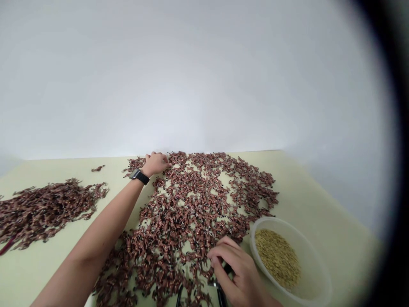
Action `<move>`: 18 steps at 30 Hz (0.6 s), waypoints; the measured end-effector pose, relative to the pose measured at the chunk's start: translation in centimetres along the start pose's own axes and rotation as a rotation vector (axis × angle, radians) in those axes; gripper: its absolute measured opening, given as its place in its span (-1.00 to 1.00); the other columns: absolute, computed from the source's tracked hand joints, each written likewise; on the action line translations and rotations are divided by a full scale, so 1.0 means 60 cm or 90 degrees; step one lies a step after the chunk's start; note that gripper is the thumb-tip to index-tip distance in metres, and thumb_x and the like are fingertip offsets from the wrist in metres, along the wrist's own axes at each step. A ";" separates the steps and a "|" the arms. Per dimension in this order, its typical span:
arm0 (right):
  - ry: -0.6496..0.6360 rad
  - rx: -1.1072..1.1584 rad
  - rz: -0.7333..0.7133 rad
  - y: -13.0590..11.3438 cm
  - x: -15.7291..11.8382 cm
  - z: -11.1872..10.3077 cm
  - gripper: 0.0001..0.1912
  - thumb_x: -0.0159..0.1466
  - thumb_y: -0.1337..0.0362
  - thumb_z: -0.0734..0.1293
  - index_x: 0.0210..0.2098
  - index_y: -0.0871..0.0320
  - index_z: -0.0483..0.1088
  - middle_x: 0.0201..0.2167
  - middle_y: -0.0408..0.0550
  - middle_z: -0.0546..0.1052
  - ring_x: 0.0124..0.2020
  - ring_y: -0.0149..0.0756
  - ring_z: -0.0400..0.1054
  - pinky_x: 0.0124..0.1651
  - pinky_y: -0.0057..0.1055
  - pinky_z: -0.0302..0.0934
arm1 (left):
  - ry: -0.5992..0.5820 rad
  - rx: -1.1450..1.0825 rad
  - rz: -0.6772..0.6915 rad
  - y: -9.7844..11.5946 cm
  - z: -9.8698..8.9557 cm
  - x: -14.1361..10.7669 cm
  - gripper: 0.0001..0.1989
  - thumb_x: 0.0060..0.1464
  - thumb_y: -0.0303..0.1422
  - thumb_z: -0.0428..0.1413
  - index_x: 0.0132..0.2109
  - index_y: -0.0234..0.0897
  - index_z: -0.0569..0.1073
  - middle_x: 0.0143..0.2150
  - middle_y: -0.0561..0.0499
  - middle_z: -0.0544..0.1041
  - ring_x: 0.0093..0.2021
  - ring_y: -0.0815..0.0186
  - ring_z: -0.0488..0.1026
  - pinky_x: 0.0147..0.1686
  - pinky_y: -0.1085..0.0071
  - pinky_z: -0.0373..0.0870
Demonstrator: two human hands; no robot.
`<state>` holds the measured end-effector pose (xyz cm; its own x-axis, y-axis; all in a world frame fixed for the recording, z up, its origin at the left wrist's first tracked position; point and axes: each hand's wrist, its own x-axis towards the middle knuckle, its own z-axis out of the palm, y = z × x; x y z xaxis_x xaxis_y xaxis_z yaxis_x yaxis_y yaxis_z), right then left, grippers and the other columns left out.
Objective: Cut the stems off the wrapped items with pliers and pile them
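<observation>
My left hand point(156, 163) reaches to the far side of a wide spread of small brown figures point(188, 192), which look like toy animals with dark ends. Its fingers bend down and close among the figures; what they hold, if anything, is too small to make out. Near the front of the spread is my right hand point(234, 268), thumb and fingers drawn together over the figures. Whether a piece sits between those fingertips is hidden. Beside and under this hand lies a black tool point(220, 294), partly cut off by the frame's bottom edge.
A translucent plastic bowl point(315, 264) with small yellow-gold pieces point(277, 258) stands at the right. Another heap of brown figures point(47, 209) lies at the left, a dark red object point(8, 246) at its edge. One lone figure point(98, 168) lies behind. A white wall point(198, 76) rises behind the table.
</observation>
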<state>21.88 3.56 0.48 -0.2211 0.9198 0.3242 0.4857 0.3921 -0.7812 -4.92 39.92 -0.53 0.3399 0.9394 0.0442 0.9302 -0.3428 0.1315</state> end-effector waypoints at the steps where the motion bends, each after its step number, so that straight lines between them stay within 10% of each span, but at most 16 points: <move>1: -0.001 0.002 -0.002 0.000 0.000 0.000 -0.82 0.37 0.46 0.21 -0.24 0.13 0.43 -0.40 -0.06 0.46 -0.29 -0.25 0.36 -0.27 -0.36 0.24 | -0.004 -0.002 -0.002 0.002 0.001 0.000 -0.64 0.11 0.04 0.16 -0.20 -0.11 0.64 -0.04 -0.18 0.60 0.07 -0.17 0.35 0.08 -0.17 0.15; 10: -0.004 0.001 -0.005 0.005 -0.002 0.003 -0.82 0.37 0.47 0.21 -0.24 0.12 0.41 -0.40 -0.06 0.46 -0.30 -0.24 0.36 -0.27 -0.35 0.24 | 0.029 0.027 -0.055 -0.035 -0.017 -0.007 -0.79 0.00 -0.15 0.21 -0.33 -0.19 0.60 -0.20 -0.23 0.58 0.04 -0.24 0.30 -0.01 -0.18 0.17; 18: -0.003 0.009 0.004 0.002 -0.002 0.003 -0.81 0.37 0.47 0.22 -0.24 0.13 0.43 -0.40 -0.06 0.47 -0.29 -0.24 0.37 -0.26 -0.37 0.23 | 0.074 -0.002 0.050 -0.007 -0.003 -0.004 -0.59 0.25 -0.30 0.02 0.21 -0.03 0.45 0.22 -0.12 0.48 0.18 -0.08 0.26 0.10 -0.03 0.16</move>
<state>21.84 3.47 0.25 -0.2220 0.9224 0.3161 0.4748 0.3854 -0.7912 -5.43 39.85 -0.45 0.3928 0.9040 0.1686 0.9009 -0.4151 0.1270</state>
